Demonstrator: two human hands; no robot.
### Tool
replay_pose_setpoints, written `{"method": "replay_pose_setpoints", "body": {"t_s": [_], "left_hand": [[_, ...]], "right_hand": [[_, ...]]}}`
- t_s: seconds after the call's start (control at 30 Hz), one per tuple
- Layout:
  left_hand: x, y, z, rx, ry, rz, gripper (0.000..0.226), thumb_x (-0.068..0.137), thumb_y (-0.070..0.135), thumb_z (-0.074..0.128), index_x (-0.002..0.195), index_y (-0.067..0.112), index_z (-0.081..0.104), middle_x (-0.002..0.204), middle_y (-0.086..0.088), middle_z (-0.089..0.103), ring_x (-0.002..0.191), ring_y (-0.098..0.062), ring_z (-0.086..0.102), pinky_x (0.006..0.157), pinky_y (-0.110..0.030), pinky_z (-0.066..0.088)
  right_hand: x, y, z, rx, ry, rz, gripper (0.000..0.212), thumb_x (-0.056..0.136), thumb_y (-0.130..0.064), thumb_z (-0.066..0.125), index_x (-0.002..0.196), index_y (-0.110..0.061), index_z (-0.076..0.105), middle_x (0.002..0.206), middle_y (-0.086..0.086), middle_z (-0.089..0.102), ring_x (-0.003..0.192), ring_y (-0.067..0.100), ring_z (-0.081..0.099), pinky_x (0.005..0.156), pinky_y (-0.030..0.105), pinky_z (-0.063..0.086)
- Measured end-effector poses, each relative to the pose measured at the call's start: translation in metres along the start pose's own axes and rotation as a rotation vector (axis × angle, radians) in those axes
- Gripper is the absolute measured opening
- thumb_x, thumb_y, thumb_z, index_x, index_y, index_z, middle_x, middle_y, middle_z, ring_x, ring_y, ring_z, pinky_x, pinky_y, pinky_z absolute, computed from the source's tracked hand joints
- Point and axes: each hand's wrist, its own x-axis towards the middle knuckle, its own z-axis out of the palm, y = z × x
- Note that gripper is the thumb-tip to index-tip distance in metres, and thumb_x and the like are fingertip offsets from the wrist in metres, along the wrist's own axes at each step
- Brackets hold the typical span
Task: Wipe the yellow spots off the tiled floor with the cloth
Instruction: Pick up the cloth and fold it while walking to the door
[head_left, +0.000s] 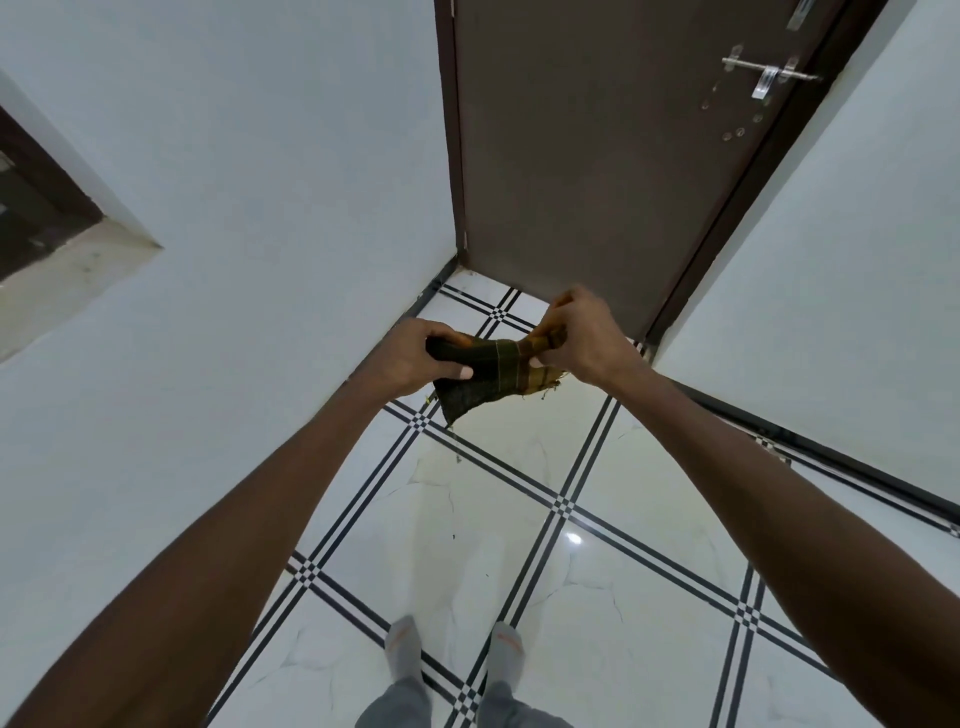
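Note:
A dark green and yellow checked cloth is stretched between both hands at chest height, above the floor. My left hand grips its left end. My right hand pinches its right end, with one corner hanging down. Below lies the white tiled floor with black double lines. A tiny yellow speck shows near the wall by my left wrist; I see no other clear yellow spots, and part of the floor is hidden behind the cloth and hands.
A brown closed door with a metal latch stands ahead. White walls close in on the left and right, forming a narrow corner. My feet in grey socks stand on the tiles below.

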Motion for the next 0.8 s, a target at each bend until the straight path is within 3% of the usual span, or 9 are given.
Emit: {"method": "replay_pose_setpoints", "body": {"t_s": [0.07,0.13,0.2,0.27,0.33,0.4,0.47,0.6,0.8], "left_hand": [[-0.004,-0.001,0.001,0.009,0.062,0.028,0.035,0.088,0.020,0.081,0.122,0.015,0.076,0.102,0.004,0.074,0.088,0.001,0.064,0.087,-0.017,0.053],[-0.007,-0.007,0.001,0.061,0.074,0.039,0.028,0.095,0.024,0.074,0.121,0.013,0.077,0.096,-0.001,0.076,0.074,0.000,0.061,0.073,-0.011,0.050],[-0.013,-0.018,-0.002,0.076,0.070,0.041,0.031,0.098,0.036,0.068,0.110,0.010,0.081,0.084,-0.011,0.076,0.062,-0.006,0.058,0.061,-0.016,0.045],[-0.017,-0.032,-0.006,-0.012,0.091,0.029,0.044,0.094,0.053,0.065,0.100,0.011,0.081,0.090,-0.017,0.072,0.075,-0.013,0.063,0.070,-0.027,0.050],[-0.029,-0.039,-0.010,-0.195,0.153,-0.039,0.043,0.095,0.055,0.066,0.110,0.015,0.078,0.113,-0.008,0.069,0.101,-0.010,0.064,0.092,-0.026,0.051],[-0.043,-0.044,-0.011,-0.442,0.203,-0.126,0.042,0.099,0.046,0.064,0.125,0.014,0.073,0.123,-0.002,0.071,0.117,-0.011,0.065,0.105,-0.026,0.049],[-0.058,-0.051,-0.011,-0.639,0.228,-0.180,0.042,0.101,0.042,0.061,0.129,0.012,0.070,0.123,-0.007,0.075,0.121,-0.021,0.068,0.102,-0.032,0.056],[-0.103,-0.088,-0.019,-0.804,0.420,-0.334,0.038,0.104,0.042,0.058,0.125,0.012,0.069,0.123,-0.010,0.074,0.119,-0.024,0.069,0.101,-0.041,0.059],[-0.192,-0.154,-0.033,-0.866,0.666,-0.517,0.039,0.105,0.040,0.057,0.122,0.006,0.066,0.122,-0.014,0.070,0.113,-0.028,0.070,0.084,-0.034,0.062]], "right_hand": [[-0.001,0.001,0.004,-0.002,0.035,-0.032,0.016,0.085,-0.016,0.084,0.101,-0.010,0.081,0.123,0.007,0.053,0.112,0.015,0.045,0.072,0.010,0.034],[-0.003,0.001,0.009,0.011,0.050,-0.087,0.017,0.089,-0.018,0.081,0.103,-0.011,0.082,0.122,0.007,0.055,0.111,0.015,0.048,0.072,0.009,0.034],[-0.003,0.003,0.016,0.072,0.015,-0.118,0.020,0.092,-0.026,0.078,0.105,-0.011,0.081,0.124,0.005,0.058,0.111,0.014,0.050,0.076,0.011,0.037],[-0.004,0.002,0.021,0.292,-0.079,-0.040,0.024,0.096,-0.036,0.073,0.103,-0.014,0.079,0.117,0.002,0.067,0.106,0.015,0.060,0.083,0.020,0.047],[-0.008,-0.004,0.027,0.651,-0.145,0.118,0.030,0.098,-0.043,0.070,0.105,-0.015,0.074,0.100,0.002,0.072,0.096,0.018,0.067,0.081,0.028,0.053],[-0.010,-0.014,0.038,0.944,-0.176,0.246,0.038,0.100,-0.042,0.066,0.121,-0.011,0.070,0.109,0.010,0.074,0.104,0.023,0.071,0.086,0.035,0.058],[-0.013,-0.028,0.054,1.132,-0.210,0.326,0.037,0.103,-0.040,0.062,0.129,-0.013,0.068,0.117,0.012,0.075,0.108,0.024,0.073,0.089,0.039,0.061],[-0.018,-0.084,0.092,1.150,-0.343,0.349,0.029,0.104,-0.032,0.062,0.127,-0.015,0.068,0.114,0.006,0.078,0.103,0.018,0.075,0.078,0.029,0.062],[-0.040,-0.173,0.142,1.067,-0.471,0.244,0.017,0.103,-0.018,0.063,0.120,-0.016,0.068,0.106,0.002,0.079,0.095,0.014,0.077,0.074,0.023,0.061]]}}
